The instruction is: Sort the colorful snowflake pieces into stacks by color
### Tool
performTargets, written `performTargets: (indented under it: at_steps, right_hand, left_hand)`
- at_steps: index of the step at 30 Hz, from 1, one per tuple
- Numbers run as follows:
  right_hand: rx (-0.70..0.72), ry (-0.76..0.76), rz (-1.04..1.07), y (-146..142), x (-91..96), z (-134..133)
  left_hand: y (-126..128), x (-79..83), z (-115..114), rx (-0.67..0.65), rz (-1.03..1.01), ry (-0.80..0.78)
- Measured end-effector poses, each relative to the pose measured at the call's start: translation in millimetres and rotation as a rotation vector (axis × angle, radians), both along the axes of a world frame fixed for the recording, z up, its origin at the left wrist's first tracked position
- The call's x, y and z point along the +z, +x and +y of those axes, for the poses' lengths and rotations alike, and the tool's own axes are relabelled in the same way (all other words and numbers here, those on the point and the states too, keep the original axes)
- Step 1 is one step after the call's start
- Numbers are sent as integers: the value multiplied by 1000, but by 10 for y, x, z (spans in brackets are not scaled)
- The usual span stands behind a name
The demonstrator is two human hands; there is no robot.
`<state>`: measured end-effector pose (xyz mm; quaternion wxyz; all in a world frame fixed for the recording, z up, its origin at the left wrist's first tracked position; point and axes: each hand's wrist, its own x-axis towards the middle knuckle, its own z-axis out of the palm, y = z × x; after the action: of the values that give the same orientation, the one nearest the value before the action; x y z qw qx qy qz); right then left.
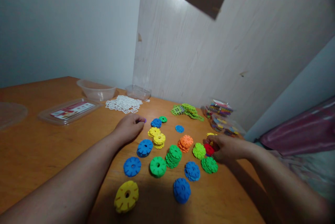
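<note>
My left hand (130, 126) is closed in a pinch on a small purple disc (144, 120), mostly hidden by the fingers. Near it lie a blue stack (156, 123) and a green notched disc (163, 119). At the right, my right hand (222, 147) has its fingers closed around a red notched disc (208, 149); something purple shows under its edge. Yellow discs (211, 134) lie just behind those fingers. Lime discs (199, 151) and a green stack (209, 165) sit beside the red one. Between my hands stand orange (186, 141) and yellow (159, 140) stacks.
Closer to me are more stacks, including a large yellow one (126, 196) and a blue one (182, 190). White lattice pieces (124, 103), a clear bowl (96, 90) and a labelled lid (69, 111) lie back left. Lime lattice pieces (187, 111) and clear containers (222, 121) are back right.
</note>
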<state>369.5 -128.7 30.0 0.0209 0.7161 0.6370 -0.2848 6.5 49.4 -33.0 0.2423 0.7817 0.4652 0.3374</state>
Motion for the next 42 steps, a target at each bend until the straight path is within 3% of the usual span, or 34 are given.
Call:
performTargets:
  at_steps: [6, 11, 20, 31, 42]
  right_hand:
    - [-2, 70, 39, -33, 123, -131]
    - [24, 227, 43, -155, 212, -212]
    - [57, 248, -41, -322, 111, -137]
    - [21, 213, -124, -430, 17, -58]
    - [24, 248, -239, -509, -60, -14]
  left_hand:
    - [10, -15, 2, -3, 0, 42]
    - [12, -21, 8, -12, 29, 47]
    - [-5, -47, 64, -68, 4, 54]
    - [12, 32, -17, -49, 55, 16]
    - [10, -12, 8, -42, -5, -4]
